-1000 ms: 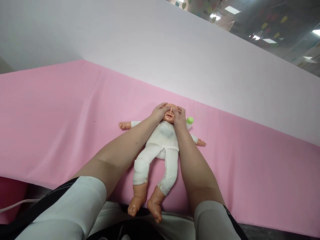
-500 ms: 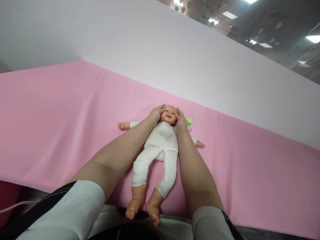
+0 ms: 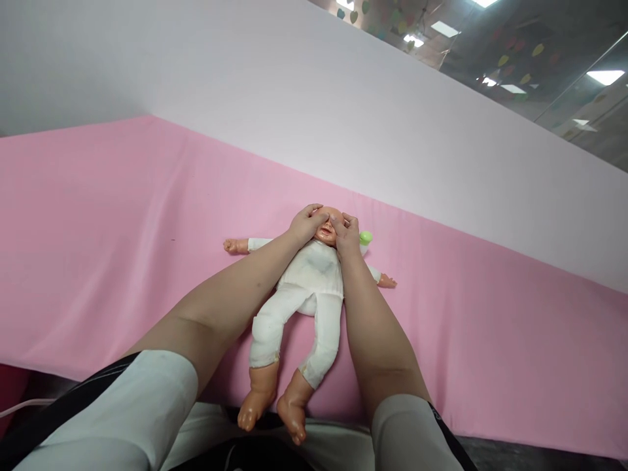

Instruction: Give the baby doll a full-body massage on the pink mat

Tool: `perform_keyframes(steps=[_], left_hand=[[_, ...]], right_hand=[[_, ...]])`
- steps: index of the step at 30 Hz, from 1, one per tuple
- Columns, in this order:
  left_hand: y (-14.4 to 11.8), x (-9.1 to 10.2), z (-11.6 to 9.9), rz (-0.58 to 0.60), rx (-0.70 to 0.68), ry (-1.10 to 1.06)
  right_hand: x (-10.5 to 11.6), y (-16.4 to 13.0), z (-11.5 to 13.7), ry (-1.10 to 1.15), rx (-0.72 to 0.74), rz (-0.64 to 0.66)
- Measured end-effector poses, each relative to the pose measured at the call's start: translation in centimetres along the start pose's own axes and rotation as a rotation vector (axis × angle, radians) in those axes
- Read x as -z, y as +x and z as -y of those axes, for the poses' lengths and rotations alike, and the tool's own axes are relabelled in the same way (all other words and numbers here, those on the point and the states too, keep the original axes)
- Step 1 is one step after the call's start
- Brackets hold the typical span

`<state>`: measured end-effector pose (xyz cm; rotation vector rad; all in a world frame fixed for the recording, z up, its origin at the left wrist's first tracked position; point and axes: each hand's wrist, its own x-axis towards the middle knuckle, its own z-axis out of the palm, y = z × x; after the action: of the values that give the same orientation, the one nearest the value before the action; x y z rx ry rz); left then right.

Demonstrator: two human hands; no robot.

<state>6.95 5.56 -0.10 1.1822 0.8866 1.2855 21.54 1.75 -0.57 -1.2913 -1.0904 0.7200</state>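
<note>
A baby doll (image 3: 313, 269) with a white cloth body lies on its back, its feet toward me and its arms spread to the sides. My left hand (image 3: 306, 224) is curved round one side of its head, the thumb resting over an eye. On the other side my right hand (image 3: 348, 233) cups the head in the same way, its thumb over the other eye. Between the thumbs the doll's mouth still shows. My forearms run along both sides of its body.
Pink cloth (image 3: 451, 320) covers the table under the doll. A small light-green round thing (image 3: 366, 237) lies beyond my right wrist. Behind the table rises a white wall (image 3: 294, 111), with glass (image 3: 490, 59) above it. A pale cable (image 3: 27, 407) hangs at lower left.
Both thumbs have moved inward from the sides of the doll's face onto its eyes. The hands stay at its head. The view has shifted slightly.
</note>
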Motion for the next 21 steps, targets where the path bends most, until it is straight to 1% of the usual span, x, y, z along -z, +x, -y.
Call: perform_keyframes(steps=[4, 7, 10, 14, 17, 21], left_hand=[[0.3, -0.1, 0.0, -0.012, 0.06, -0.046], [0.4, 0.0, -0.1, 0.029, 0.103, -0.164], [0.3, 0.2, -0.2, 0.056, 0.145, -0.274], [0.1, 0.6, -0.5, 0.049, 0.191, -0.315], [-0.1, 0.6, -0.6, 0.057, 0.194, -0.328], [-0.3, 0.4, -0.9, 0.084, 0.175, -0.31]], right_hand=[[-0.3, 0.4, -0.6, 0.092, -0.02, -0.035], [-0.6, 0.5, -1.0, 0.212, -0.027, -0.05], [-0.5, 0.4, -1.3, 0.334, -0.029, -0.022], [-0.1, 0.0, -1.3, 0.448, -0.032, 0.03], [0.1, -0.1, -1.2, 0.462, -0.066, 0.053], [0.0, 0.1, -1.0, 0.368, -0.074, 0.063]])
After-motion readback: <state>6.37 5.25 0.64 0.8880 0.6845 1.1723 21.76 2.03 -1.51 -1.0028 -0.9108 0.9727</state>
